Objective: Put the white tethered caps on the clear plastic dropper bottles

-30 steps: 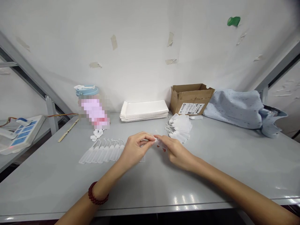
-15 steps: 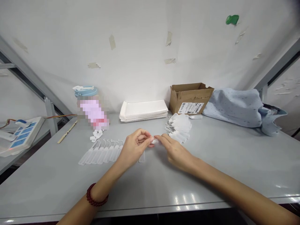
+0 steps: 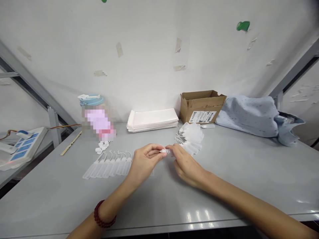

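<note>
Above the middle of the grey table (image 3: 159,199), my two hands meet around a small white plastic piece (image 3: 163,151). My left hand (image 3: 146,159) pinches it between thumb and fingertips. From the other side, my right hand (image 3: 185,164) closes its fingertips on the piece's clear end, which is mostly hidden. Left of my left hand lies a row of translucent, flat plastic tubes (image 3: 109,166) with thin cords at their far ends. Behind my right hand, more such tubes are fanned out in a pile (image 3: 191,136).
White envelopes (image 3: 152,119) are stacked by the wall, beside an open cardboard box (image 3: 201,108). Light-blue cloth (image 3: 249,116) lies at the right. A blue-lidded container (image 3: 91,100), its body blurred, stands at the left near small white pieces (image 3: 102,147) and a wooden stick (image 3: 71,143).
The view has tilted slightly up. My fingers have shifted around the small white piece, which now shows more between my fingertips; both hands stay close together.
</note>
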### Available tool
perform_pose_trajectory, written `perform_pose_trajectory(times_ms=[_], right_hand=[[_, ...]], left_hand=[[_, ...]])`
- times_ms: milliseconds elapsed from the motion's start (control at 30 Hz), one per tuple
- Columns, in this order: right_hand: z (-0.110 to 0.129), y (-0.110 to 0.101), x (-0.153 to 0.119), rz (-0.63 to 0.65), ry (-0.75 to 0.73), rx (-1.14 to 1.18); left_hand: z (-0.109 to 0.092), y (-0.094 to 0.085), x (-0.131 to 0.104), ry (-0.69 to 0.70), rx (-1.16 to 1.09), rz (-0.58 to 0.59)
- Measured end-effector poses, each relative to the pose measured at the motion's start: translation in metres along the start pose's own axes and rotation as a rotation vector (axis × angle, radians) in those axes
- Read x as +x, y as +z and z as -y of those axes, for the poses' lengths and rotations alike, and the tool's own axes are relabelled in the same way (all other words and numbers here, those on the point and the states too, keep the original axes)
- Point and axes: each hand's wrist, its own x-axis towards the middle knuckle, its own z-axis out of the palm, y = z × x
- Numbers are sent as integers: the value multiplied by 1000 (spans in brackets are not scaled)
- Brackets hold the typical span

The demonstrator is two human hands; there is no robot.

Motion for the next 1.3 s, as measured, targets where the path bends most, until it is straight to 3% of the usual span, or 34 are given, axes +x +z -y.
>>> perform_pose_trajectory(times_ms=[100, 300, 500, 600, 733, 800, 900, 967, 1167, 1300], right_hand=[[3, -2, 0, -28, -10, 32], [0, -1, 1, -76, 2, 43], [3, -15, 6, 55, 100, 265], [3, -17, 6, 43, 101, 270], [2, -13, 5, -15, -5, 155], [2, -14, 5, -10, -15, 183], [3, -19, 7, 11, 110, 332], [4, -23, 8, 10, 187, 397], [5, -20, 5, -46, 49, 258], [1, -16, 3, -83, -49, 147]], left_hand=[[-3, -2, 2, 0, -5, 11], [-4, -5, 2, -8, 70, 178], [3, -6, -2, 384, 259, 142], [-1, -9, 0, 253, 199, 188], [-7, -10, 1, 76, 142, 273], [-6, -9, 0, 133, 160, 275], [-1, -7, -4, 359, 272, 223], [-1, -5, -6, 429, 321, 212], [-10, -6, -5, 64, 212, 332], [-12, -10, -2, 17, 157, 350]])
